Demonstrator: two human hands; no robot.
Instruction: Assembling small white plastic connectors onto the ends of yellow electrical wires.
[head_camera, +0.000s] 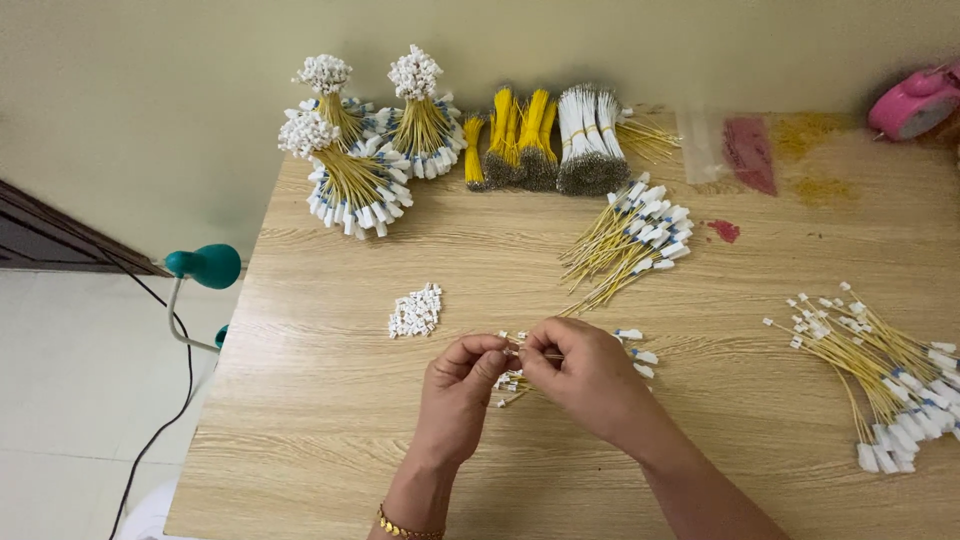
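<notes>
Hands (530, 370) pinching yellow wire (548, 354), table (330, 420) bare around

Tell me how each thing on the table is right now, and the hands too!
left hand: pinching a small white piece
right hand: pinching a thin yellow wire
white connector pile: loose, untouched
bundled wire bunches: tied, standing at the back
yellow wires: loose, fanned out
right-side wires: loose, lying spread
green lamp: beside the table

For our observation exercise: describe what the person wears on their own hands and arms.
Both forearms are bare, with no sleeves or gloves. The left hand has a thin gold beaded bracelet at the wrist. The right hand shows no visible jewellery.
</notes>
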